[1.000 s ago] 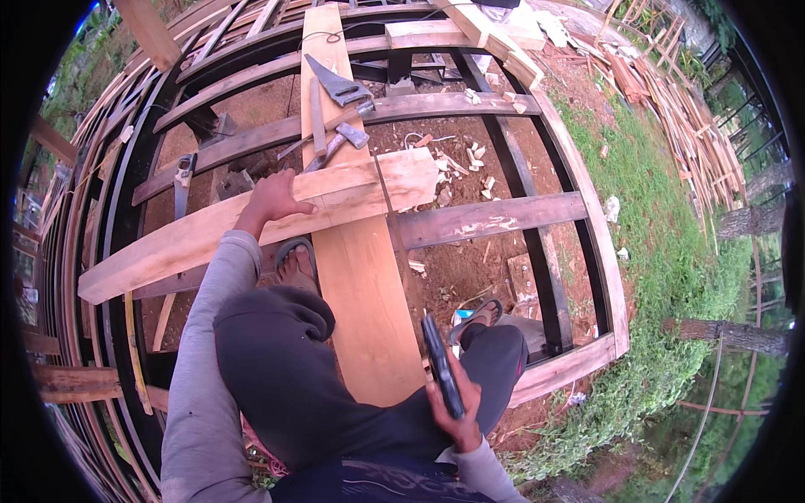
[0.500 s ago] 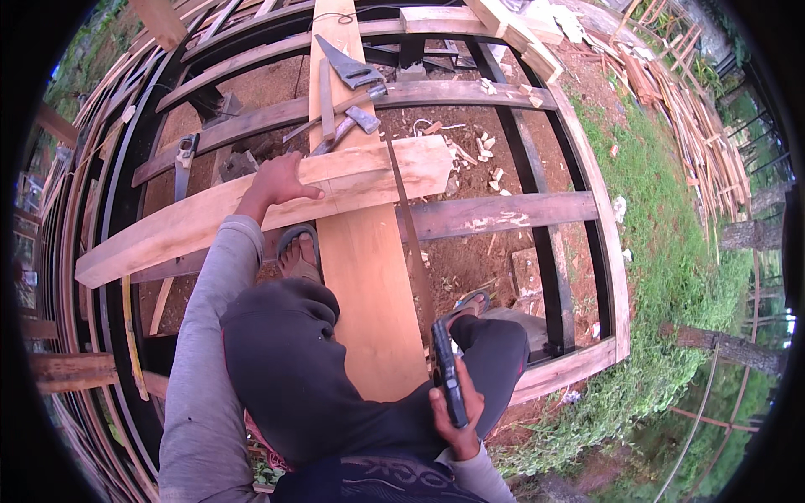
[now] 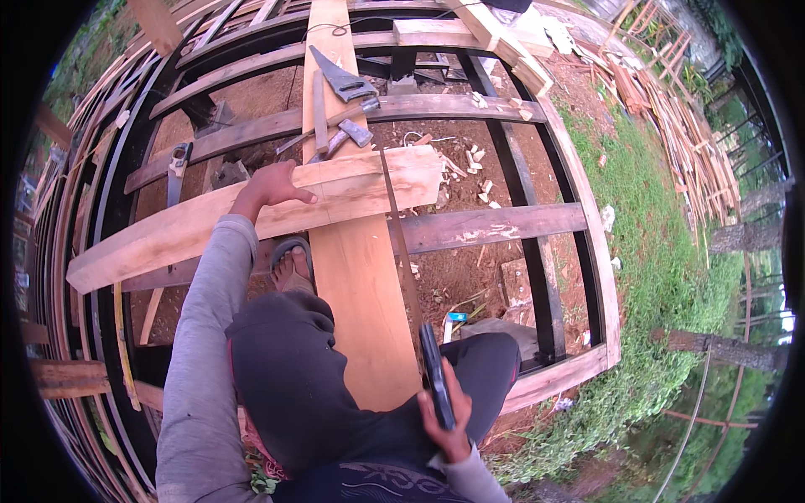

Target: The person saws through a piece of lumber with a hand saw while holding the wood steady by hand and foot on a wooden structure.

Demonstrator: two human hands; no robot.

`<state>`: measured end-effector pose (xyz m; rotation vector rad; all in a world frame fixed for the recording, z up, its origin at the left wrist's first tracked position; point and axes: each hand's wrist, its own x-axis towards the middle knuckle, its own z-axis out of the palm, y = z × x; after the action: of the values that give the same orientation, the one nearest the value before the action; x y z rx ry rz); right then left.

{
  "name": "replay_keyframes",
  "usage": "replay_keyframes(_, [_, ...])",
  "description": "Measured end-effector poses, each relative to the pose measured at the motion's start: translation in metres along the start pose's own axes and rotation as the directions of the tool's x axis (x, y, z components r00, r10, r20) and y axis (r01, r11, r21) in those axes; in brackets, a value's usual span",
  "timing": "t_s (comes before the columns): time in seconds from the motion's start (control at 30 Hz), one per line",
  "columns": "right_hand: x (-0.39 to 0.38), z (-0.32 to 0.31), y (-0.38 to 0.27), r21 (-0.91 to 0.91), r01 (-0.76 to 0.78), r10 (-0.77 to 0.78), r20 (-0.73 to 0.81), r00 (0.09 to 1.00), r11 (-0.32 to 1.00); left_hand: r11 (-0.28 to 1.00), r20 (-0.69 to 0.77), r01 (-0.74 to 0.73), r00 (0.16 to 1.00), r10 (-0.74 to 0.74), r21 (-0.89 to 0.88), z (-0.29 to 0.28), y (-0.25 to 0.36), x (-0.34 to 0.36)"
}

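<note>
A thick, pale wooden beam (image 3: pixel 210 220) with a slanted right end lies across a flat plank (image 3: pixel 360 310). My left hand (image 3: pixel 272 186) grips its upper edge from above, thumb stretched to the right. In my right hand (image 3: pixel 450 411), low and near my right thigh, is the dark handle of a handsaw. The long brown handsaw blade (image 3: pixel 401 230) runs away from me to the beam and crosses it near its right end. The fingers on the far side of the handle are partly hidden.
Beyond the beam, another handsaw (image 3: pixel 342 82), a hatchet (image 3: pixel 355 132) and a wooden strip (image 3: pixel 319 113) rest on the plank. A smaller saw (image 3: pixel 177 172) hangs at the left. Frame beams (image 3: pixel 495 226) surround soil with wood chips (image 3: pixel 476 158). My left foot (image 3: pixel 292 267) is beside the plank.
The view has shifted slightly. My right foot, visible before, is now hidden, and a small blue object shows near my right knee. Both hands keep their holds; the saw still crosses the beam.
</note>
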<state>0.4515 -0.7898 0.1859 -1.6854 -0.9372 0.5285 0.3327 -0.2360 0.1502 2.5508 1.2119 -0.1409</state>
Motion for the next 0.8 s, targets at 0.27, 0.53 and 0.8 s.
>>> replay_keyframes(0.27, [0.173, 0.076, 0.038, 0.143, 0.185, -0.17, -0.112, 0.979, 0.972, 0.998, -0.016, -0.018, 1.0, 0.019, 0.058, -0.001, 0.012, -0.008])
replay_keyframes(0.53, [0.013, -0.003, 0.002, 0.042, -0.099, 0.098, 0.031, 0.995, 0.994, 1.0, 0.061, 0.025, 0.998, -0.025, -0.001, -0.007, -0.007, 0.002])
replay_keyframes(0.8, [0.173, 0.064, 0.041, 0.176, 0.153, -0.141, -0.08, 0.987, 0.972, 1.0, 0.094, 0.005, 0.996, -0.008, 0.029, -0.004, 0.014, 0.0])
